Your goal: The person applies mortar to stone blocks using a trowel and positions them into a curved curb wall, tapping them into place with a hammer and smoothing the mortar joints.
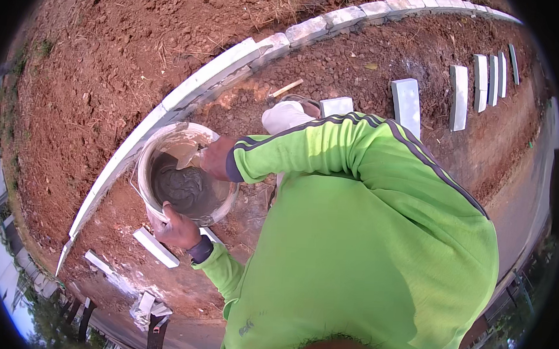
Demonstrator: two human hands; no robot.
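Note:
A round whitish bucket [143,172] stands on the red soil beside a row of kerb stones, with wet grey mortar [182,186] in its bottom. My right hand [216,159] reaches over the bucket's right side, its fingers closed round a trowel. The trowel's blade [184,154], smeared with mortar, lies inside the bucket above the grey mix; its handle is mostly hidden by the hand. At the bucket's near rim my left hand [178,229] grips the edge, thumb on top and the other fingers partly out of sight.
A curved row of pale kerb stones [196,80] runs from lower left to upper right. Loose white blocks [407,105] lie spaced out at the right, others [156,247] at lower left. A wooden handle [287,88] rests on soil near my foot. Paved road [528,191] borders the right.

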